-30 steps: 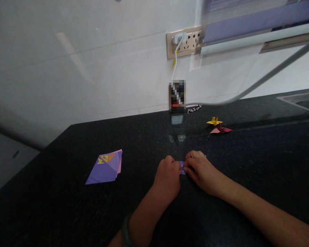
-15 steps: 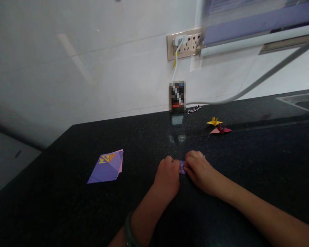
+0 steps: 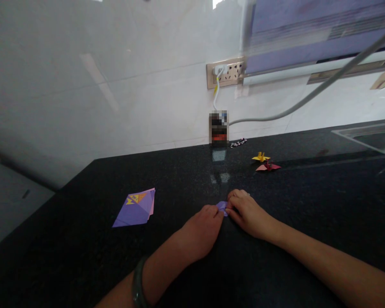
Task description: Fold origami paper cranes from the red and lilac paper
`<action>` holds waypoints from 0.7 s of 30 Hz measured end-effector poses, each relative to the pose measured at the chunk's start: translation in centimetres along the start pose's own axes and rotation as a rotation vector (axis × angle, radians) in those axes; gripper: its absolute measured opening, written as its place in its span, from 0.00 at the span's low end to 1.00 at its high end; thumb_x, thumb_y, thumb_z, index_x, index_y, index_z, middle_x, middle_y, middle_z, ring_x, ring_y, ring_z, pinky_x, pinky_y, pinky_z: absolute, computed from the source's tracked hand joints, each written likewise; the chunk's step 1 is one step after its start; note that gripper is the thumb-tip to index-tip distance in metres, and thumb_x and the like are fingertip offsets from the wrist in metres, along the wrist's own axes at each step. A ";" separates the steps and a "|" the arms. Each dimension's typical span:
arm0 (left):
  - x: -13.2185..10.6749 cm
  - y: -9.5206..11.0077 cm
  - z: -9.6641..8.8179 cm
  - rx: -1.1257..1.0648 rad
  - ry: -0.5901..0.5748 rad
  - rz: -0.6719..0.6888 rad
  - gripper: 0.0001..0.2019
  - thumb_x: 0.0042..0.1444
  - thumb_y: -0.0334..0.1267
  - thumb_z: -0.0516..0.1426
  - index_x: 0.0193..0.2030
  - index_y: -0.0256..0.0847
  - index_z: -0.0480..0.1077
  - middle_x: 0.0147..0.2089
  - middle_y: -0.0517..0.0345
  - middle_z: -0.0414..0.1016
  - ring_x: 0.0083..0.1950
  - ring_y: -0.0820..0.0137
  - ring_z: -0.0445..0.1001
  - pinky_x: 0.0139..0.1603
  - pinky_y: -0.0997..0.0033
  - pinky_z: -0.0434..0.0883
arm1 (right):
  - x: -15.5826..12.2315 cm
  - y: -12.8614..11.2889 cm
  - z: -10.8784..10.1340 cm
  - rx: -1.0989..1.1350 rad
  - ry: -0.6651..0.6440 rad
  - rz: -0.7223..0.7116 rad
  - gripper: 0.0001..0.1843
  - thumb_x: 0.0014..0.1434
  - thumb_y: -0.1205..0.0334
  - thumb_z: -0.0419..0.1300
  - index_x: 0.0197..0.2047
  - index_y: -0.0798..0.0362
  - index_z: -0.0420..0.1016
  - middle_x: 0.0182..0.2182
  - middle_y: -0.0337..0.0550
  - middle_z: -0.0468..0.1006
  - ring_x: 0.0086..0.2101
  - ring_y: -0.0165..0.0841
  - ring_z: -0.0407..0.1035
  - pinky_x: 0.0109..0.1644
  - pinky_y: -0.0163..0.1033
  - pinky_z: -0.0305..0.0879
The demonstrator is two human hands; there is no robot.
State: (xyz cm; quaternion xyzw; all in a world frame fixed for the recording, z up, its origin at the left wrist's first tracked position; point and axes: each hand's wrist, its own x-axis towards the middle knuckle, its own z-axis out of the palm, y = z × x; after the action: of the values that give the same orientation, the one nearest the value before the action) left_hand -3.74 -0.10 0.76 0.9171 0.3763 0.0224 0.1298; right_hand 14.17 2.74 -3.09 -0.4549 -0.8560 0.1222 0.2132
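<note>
Both my hands rest together on a black stone counter (image 3: 83,265). My left hand (image 3: 202,229) and my right hand (image 3: 248,211) are closed, pinching a small folded purple paper piece (image 3: 222,207) between their fingertips. Most of that piece is hidden by my fingers. A dark bracelet (image 3: 137,285) circles my left wrist. To the left lies a stack of purple and pink paper sheets (image 3: 136,208), well apart from my hands.
A yellow paper crane (image 3: 261,157) and a red paper crane (image 3: 268,167) sit at the back right. A small blurred box (image 3: 218,128) leans on the tiled wall under a socket strip (image 3: 224,72) with a white cable. A sink edge (image 3: 368,137) shows at far right.
The view has tilted and shifted. My left hand has flattened and slid slightly left, uncovering more of the purple piece. My right hand stays on it.
</note>
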 end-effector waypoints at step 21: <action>0.5 -0.5 0.6 0.035 -0.026 -0.030 0.17 0.54 0.25 0.41 0.49 0.35 0.61 0.46 0.51 0.64 0.47 0.65 0.60 0.45 0.65 0.63 | -0.7 0.5 -2.4 -0.230 -0.183 -0.308 0.13 0.57 0.65 0.51 0.45 0.48 0.70 0.28 0.43 0.68 0.31 0.34 0.58 0.36 0.39 0.53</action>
State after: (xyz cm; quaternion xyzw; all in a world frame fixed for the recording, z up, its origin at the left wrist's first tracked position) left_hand -3.65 0.43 0.07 0.9137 0.3886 0.0020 0.1188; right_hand 16.03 2.45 -1.37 -0.3271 -0.9395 0.0305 0.0975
